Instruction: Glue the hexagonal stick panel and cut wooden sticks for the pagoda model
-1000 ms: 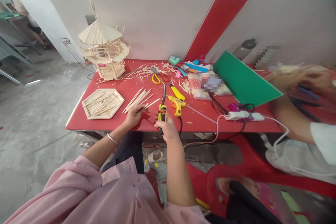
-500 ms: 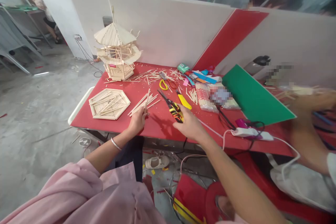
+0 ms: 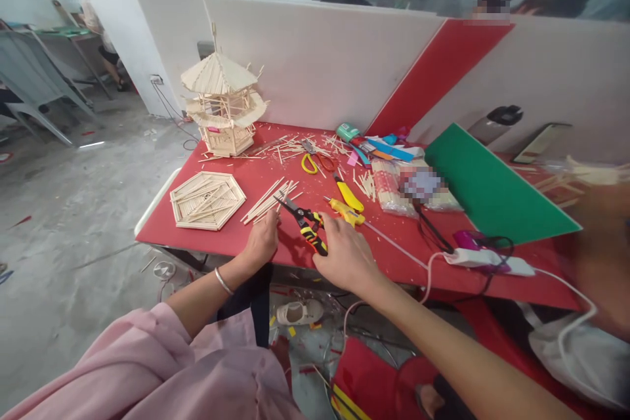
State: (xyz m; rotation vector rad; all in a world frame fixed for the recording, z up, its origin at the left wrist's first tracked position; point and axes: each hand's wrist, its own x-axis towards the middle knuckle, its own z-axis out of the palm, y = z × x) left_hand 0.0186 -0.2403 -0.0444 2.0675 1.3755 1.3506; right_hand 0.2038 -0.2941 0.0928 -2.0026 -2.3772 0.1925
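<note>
My left hand (image 3: 263, 239), with a bracelet on its wrist, is closed at the table's front edge, its fingers pinching a thin wooden stick that is mostly hidden now. In my right hand (image 3: 344, 252) are pruning shears (image 3: 308, 230) with black and yellow handles. Their narrow dark blades point up and left, just above my left fingertips. Behind my left hand lies a loose pile of wooden sticks (image 3: 268, 200). Left of the pile is a flat hexagonal stick panel (image 3: 209, 200) with loose sticks on it. A yellow glue gun (image 3: 347, 211) lies just beyond my right hand.
A stick pagoda model (image 3: 224, 108) stands at the back left of the red table (image 3: 197, 243). Scissors (image 3: 310, 163), a yellow utility knife (image 3: 348, 193), bagged sticks (image 3: 391, 187), a green board (image 3: 497, 187) and a power strip (image 3: 487, 262) lie rightward. A co-worker's blurred arm (image 3: 605, 256) is far right.
The shears have moved left and down, bringing their blades over my left fingertips. The held stick, upright before, is now mostly out of sight. The glue gun has come into view.
</note>
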